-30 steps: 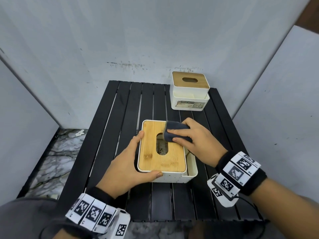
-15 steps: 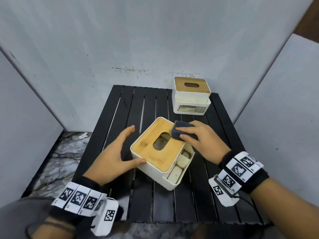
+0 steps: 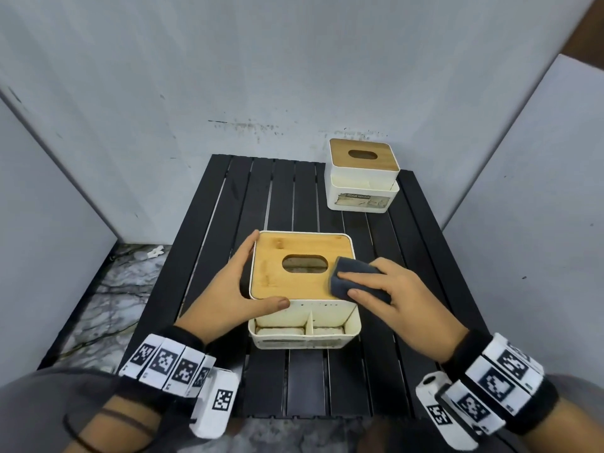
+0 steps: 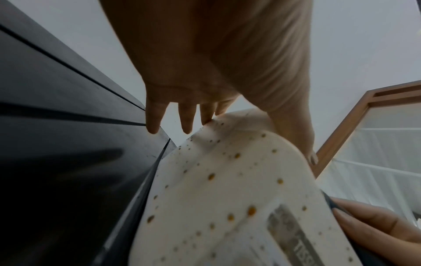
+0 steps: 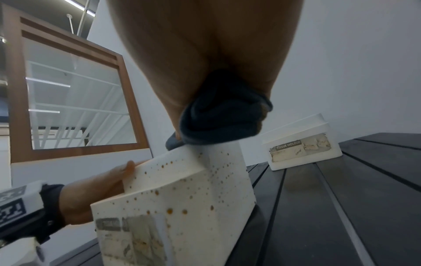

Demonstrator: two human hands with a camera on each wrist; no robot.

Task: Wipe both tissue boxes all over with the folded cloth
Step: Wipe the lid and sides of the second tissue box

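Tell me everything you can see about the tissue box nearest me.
The near tissue box is white plastic, speckled with brown spots, upright on the black slatted table. A bamboo lid with an oval slot covers it; a two-compartment tray runs along the front, a worn label on its face. The left hand braces its left side, thumb on the front edge. The right hand holds the folded cloth on the lid's right end.

The head view looks steeply down from above on the whole surface (image 3: pixel 281 197). Each wrist view sits low and very close against the near tissue box (image 4: pixel 227 180), tilted upward, one at either side; the right one also shares the far tissue box (image 5: pixel 303 149) with the head view.
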